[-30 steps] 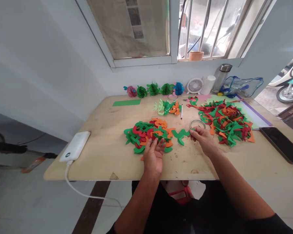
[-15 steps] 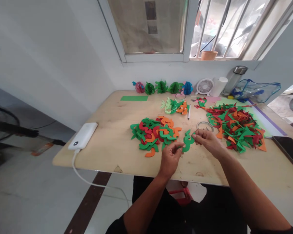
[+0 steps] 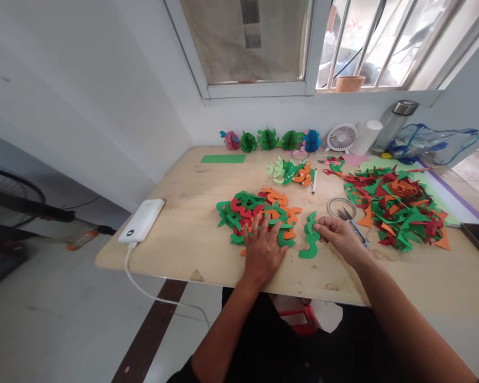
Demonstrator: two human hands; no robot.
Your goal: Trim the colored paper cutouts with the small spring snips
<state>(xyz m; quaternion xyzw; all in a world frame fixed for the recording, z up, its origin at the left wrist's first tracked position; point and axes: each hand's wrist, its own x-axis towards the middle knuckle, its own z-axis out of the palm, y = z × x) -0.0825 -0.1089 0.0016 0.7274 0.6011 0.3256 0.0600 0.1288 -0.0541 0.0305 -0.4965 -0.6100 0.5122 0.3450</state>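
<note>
Between the thumb and fingers of my right hand [image 3: 337, 236] is a wavy green paper cutout [image 3: 311, 239], held by its right edge. My left hand [image 3: 263, 252] lies with fingers spread on the front of a pile of curled paper cutouts [image 3: 245, 205] in green, red and orange. Part of that pile is hidden under the hand. A pair of scissors [image 3: 353, 223] rests by my right hand, its blades over a ring-shaped roll of tape [image 3: 335, 205]. The hand and forearm partly cover the scissors' near side.
A heap of paper scraps [image 3: 403, 210] spreads across the right side. Behind the pile are spotted paper pieces [image 3: 289, 173] and a pen [image 3: 313, 181]. Folded paper figures [image 3: 268, 139] line the wall beside a small fan [image 3: 342, 139]. A white power bank [image 3: 141, 221] lies at the left edge.
My left hand has let go of the green cutout and moved left onto the pile, its fingers spreading. My right hand keeps hold of the cutout, which now hangs straighter.
</note>
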